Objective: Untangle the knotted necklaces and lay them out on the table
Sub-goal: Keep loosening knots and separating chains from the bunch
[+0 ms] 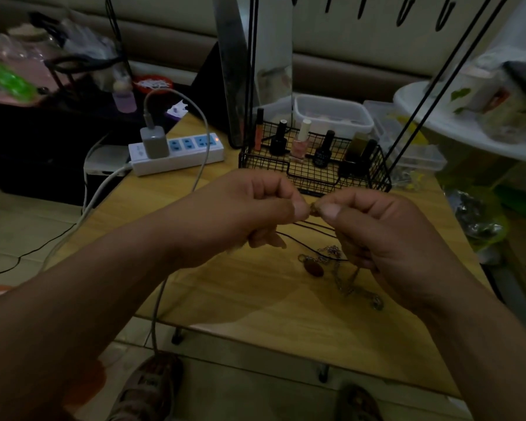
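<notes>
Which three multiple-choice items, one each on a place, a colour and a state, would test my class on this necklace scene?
1. Where do the nail polish bottles stand? A on the floor; B in the black wire basket; C in a drawer.
2. What colour is the charger plugged into the power strip? A red; B yellow; C grey.
3. What are the left hand and right hand doing? A both pinching the knotted necklace; B lying flat; C each holding a bottle.

Key: 1 B, they stand upright inside its mesh; 2 C, its body is grey against the white strip; 3 A, both thumbs close on it.
</notes>
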A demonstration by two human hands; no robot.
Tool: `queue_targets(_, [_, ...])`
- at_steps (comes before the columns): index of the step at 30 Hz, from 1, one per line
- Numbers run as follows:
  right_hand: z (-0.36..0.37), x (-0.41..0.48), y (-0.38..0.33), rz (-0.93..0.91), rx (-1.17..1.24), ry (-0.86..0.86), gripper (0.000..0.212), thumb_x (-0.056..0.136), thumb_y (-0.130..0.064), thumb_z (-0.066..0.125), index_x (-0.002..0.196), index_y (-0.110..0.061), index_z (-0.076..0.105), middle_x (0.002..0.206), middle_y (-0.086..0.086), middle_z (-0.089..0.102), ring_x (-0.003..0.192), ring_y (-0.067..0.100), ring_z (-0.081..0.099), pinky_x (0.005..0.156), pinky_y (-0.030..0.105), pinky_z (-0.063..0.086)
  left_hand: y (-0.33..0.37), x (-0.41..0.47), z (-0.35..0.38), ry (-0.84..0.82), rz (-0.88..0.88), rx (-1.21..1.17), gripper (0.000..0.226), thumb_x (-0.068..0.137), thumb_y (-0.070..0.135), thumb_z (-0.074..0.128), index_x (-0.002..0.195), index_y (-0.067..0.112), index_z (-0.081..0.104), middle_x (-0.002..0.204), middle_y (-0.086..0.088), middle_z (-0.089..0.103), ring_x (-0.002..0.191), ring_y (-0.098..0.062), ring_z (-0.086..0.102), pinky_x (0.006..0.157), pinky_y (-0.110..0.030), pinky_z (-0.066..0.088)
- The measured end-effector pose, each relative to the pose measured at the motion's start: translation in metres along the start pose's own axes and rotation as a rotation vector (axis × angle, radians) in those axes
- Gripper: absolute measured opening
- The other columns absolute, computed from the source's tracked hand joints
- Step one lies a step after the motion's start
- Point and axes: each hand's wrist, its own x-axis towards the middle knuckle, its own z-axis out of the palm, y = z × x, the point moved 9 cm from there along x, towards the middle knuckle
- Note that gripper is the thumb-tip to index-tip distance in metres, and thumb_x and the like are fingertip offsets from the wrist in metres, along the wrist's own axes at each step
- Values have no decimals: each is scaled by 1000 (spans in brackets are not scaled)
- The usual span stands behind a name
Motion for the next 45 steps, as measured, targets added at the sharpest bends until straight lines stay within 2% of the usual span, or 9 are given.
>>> queue_targets(7, [0, -2, -8, -95, -169, 58, 6, 93, -18, 70, 90, -20, 75, 62, 1, 48, 51, 7, 39, 48, 18, 36, -8, 3, -1, 16, -50, 107, 13, 99, 23, 65, 102, 14, 74, 54, 7, 52, 49, -9, 46, 87, -44, 62])
queue_targets(11, [-5, -3, -7, -81, -164, 82, 7, 94, -9, 67, 95, -16, 70, 65, -2, 52, 51, 3, 42, 47, 15, 37, -5, 1, -2, 22, -42, 89, 11, 100, 22, 63, 99, 15, 71, 74, -4, 73, 51, -14, 46, 63, -43, 57])
queue_targets(14, [-2, -5, -7, -51, -193, 56, 7, 93, -8, 67, 94, -14, 70, 66, -1, 57, 50, -2, 47, 47, 11, 39, -2, 0, 0, 27, -21, 64, 13, 103, 18, 58, 99, 11, 69, 81, -2, 76, 54, -16, 47, 88, -44, 63])
queue_targets(19, [7, -9, -6, -42, -215, -3, 0, 94, -14, 69, 93, -14, 69, 76, 8, 69, 57, 12, 61, 51, 22, 48, -6, 1, 3, 30, -22, 27, 15, 103, 20, 59, 96, 10, 68, 86, -4, 72, 61, -16, 57, 88, -53, 63])
queue_targets(26, [-1, -9, -6, -74, -238, 71, 5, 95, -18, 68, 92, -18, 71, 81, 3, 74, 62, 16, 68, 57, 25, 56, -5, 1, 4, 32, -5, 134, 19, 105, 20, 56, 95, 10, 67, 75, 0, 70, 64, -17, 62, 71, -26, 58])
queue_targets(31, [-5, -8, -7, -106, -299, 125, 5, 94, -17, 69, 90, -18, 70, 81, 7, 71, 61, 14, 67, 56, 25, 56, -2, 0, 3, 93, 33, 207, 4, 99, 19, 66, 100, 16, 64, 85, 1, 74, 68, -21, 71, 70, -46, 62])
queue_targets(38, [-2, -6, -4, -126, -246, 139, 6, 92, -10, 71, 90, -15, 70, 79, 12, 70, 69, 31, 64, 54, 28, 52, 1, -1, 0, 167, 73, 265, 3, 95, 25, 73, 93, 23, 72, 79, 7, 71, 71, -12, 67, 68, -36, 59])
queue_targets(42, [-1, -7, -1, -122, -258, 130, 7, 91, -12, 73, 89, -18, 70, 80, 10, 71, 67, 26, 64, 55, 28, 53, 1, -1, -2, 191, 102, 286, 4, 96, 26, 70, 93, 26, 73, 76, 13, 70, 69, -2, 64, 64, -21, 54])
queue_targets(45, [1, -6, 1, -103, -269, 124, 7, 91, -16, 74, 87, -20, 69, 76, 6, 70, 60, 14, 60, 55, 28, 51, 1, -1, -4, 206, 99, 289, 5, 96, 25, 69, 93, 27, 73, 77, 9, 70, 70, -8, 64, 64, -28, 56])
